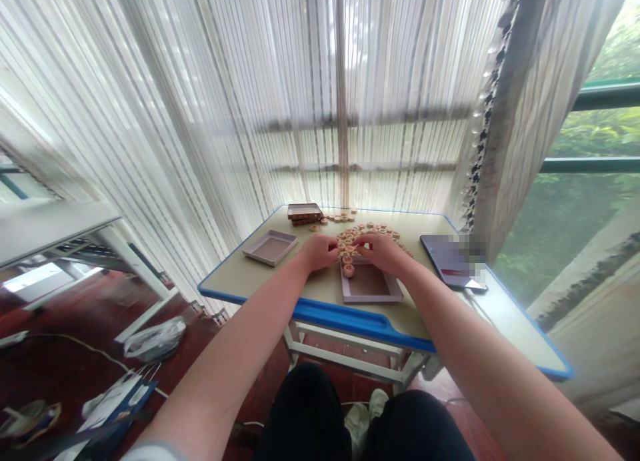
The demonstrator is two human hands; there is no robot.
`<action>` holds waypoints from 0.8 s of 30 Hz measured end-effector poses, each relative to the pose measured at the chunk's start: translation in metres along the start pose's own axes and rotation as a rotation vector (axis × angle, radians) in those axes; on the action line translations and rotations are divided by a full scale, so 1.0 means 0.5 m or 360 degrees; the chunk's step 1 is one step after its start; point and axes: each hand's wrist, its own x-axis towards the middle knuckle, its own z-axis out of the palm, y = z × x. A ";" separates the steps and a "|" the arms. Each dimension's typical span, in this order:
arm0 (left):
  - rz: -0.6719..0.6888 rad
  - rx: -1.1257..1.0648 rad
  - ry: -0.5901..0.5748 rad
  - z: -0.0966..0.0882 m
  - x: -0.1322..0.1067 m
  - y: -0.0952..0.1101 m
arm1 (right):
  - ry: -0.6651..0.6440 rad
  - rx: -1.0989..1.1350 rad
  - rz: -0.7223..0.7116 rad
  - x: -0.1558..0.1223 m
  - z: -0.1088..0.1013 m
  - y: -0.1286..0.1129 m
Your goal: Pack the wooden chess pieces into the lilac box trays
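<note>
Discs (349, 270) between your left hand (320, 252) and right hand (376, 246), at far-left corner of tray (373, 298) on desk (323, 286). Your fingers curled inward; can't tell if pinching.

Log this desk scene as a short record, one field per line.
Surface: pale desk with blue edging
Left hand: fingers curled, beside round pieces
Right hand: at the pieces; either hand's grip unclear
Near tray: pieces inside at its left
Other tray: left of left hand
Far side: stacked boxes, more pieces
Right side: dark flat device
</note>
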 end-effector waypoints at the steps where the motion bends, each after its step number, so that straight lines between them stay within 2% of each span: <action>1: -0.0006 0.0004 -0.0003 0.000 0.000 0.001 | 0.0022 -0.0071 0.0083 0.003 -0.004 0.010; 5: -0.0022 0.0008 0.0001 0.000 0.000 0.003 | 0.0150 -0.0299 0.0384 0.013 -0.018 0.058; 8: -0.0032 0.0004 0.0011 0.000 0.000 0.005 | 0.0159 -0.0362 0.0415 0.021 -0.013 0.083; 11: -0.0050 0.0005 0.0001 0.001 -0.001 0.005 | 0.0058 -0.0353 0.0231 0.031 0.004 0.088; 14: -0.0028 0.0015 0.0010 0.002 -0.002 0.005 | -0.0138 -0.0378 -0.0129 0.039 0.020 0.083; 16: -0.0035 0.0025 0.0010 0.001 -0.002 0.006 | -0.0233 -0.0438 -0.0230 0.040 0.023 0.081; 20: -0.0067 0.0051 -0.0013 -0.005 -0.003 0.011 | -0.0135 -0.0542 0.0096 0.037 0.009 0.084; 24: -0.0054 0.0044 -0.0016 -0.006 -0.003 0.012 | -0.0139 -0.0567 0.0257 0.036 -0.003 0.093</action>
